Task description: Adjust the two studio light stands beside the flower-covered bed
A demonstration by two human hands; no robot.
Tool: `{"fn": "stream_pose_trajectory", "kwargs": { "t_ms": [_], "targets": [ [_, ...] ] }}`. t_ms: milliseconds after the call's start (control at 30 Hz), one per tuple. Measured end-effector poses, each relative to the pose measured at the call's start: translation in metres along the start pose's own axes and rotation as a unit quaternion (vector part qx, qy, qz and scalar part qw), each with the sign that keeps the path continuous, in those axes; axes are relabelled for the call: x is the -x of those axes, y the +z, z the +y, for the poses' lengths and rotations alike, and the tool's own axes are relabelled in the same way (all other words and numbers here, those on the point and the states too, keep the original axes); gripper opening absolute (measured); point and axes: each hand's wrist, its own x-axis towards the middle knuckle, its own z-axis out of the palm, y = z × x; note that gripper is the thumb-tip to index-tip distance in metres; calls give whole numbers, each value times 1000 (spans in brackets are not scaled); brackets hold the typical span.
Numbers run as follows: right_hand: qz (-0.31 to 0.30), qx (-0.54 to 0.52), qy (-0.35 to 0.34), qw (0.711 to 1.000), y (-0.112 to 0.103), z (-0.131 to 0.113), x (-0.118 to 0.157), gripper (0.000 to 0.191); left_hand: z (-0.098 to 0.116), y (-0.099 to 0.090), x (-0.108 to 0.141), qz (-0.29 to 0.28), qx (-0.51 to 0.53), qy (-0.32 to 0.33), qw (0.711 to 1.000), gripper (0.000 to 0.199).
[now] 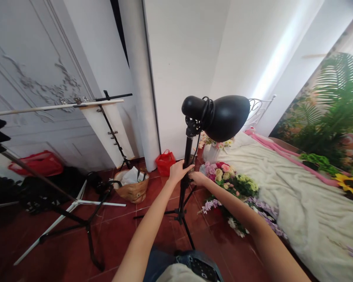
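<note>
Directly before me stands a black light stand [182, 196] with its tripod legs spread on the floor. On top sits a studio lamp [227, 117] with a wide black reflector turned to the right, a coiled black cable [207, 111] hanging around its neck. My left hand [178, 171] is closed around the upper pole from the left, thumb across the front. Slightly lower, my right hand [198, 178] grips the stand from the right, at about a collar's height. Its fingertips are partly hidden by the pole.
Artificial flowers [223, 174] lie on the floor at right, beside a bed with a cream blanket [300, 196]. Left are a woven basket [133, 188], a red bag [165, 162], and another black stand with spread legs [88, 227]. A white wall [182, 78] rises behind.
</note>
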Motion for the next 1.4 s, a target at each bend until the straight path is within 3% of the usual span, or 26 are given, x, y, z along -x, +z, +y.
{"fn": "stream_pose_trajectory", "kwargs": {
  "t_ms": [133, 300, 433, 533, 600, 667, 767, 867, 933, 1000, 1100, 1233, 1333, 1400],
  "targets": [
    [135, 45, 65, 988, 31, -17, 22, 29, 4, -1, 1, -1, 6, -27, 1000, 52],
    [274, 2, 120, 954, 89, -41, 52, 52, 2, 1, 1, 11, 17, -6, 1000, 55],
    [234, -7, 119, 965, 137, -49, 73, 60, 4, 1, 2, 8, 13, -16, 1000, 53],
    [235, -41, 165, 957, 145, -48, 82, 62, 1, -3, -1, -7, 35, -26, 999, 51],
    [295, -92, 211, 927, 128, -50, 81, 73, -10, -5, -4, -33, 97, -15, 995, 50],
    [359, -149, 213, 897, 96, -54, 73, 82, -30, -3, -6, -44, 204, -10, 978, 52],
    [409, -247, 159, 864, 44, -63, 49, 84, -70, 14, 0, -6, 349, -94, 933, 58],
    [382, -370, 121, 838, 13, -71, 15, 70, -105, 43, 21, 7, 376, -182, 909, 44],
    [355, -423, 132, 823, 5, -76, -5, 48, -115, 61, 37, -15, 373, -164, 913, 26],
    [353, -447, 157, 807, -2, -79, -17, 31, -113, 74, 49, -41, 376, -112, 919, 20],
    [389, -453, 156, 787, -29, -81, -23, 25, -99, 80, 54, -64, 378, -39, 923, 30],
    [462, -427, 110, 769, -108, -83, -18, 28, -82, 78, 47, -76, 349, -15, 934, 34],
    [479, -416, 80, 769, -175, -84, -16, 34, -80, 77, 43, -77, 333, -24, 939, 30],
    [484, -420, 64, 765, -208, -85, -15, 37, -82, 78, 42, -75, 331, -24, 940, 29]
  ]
}}
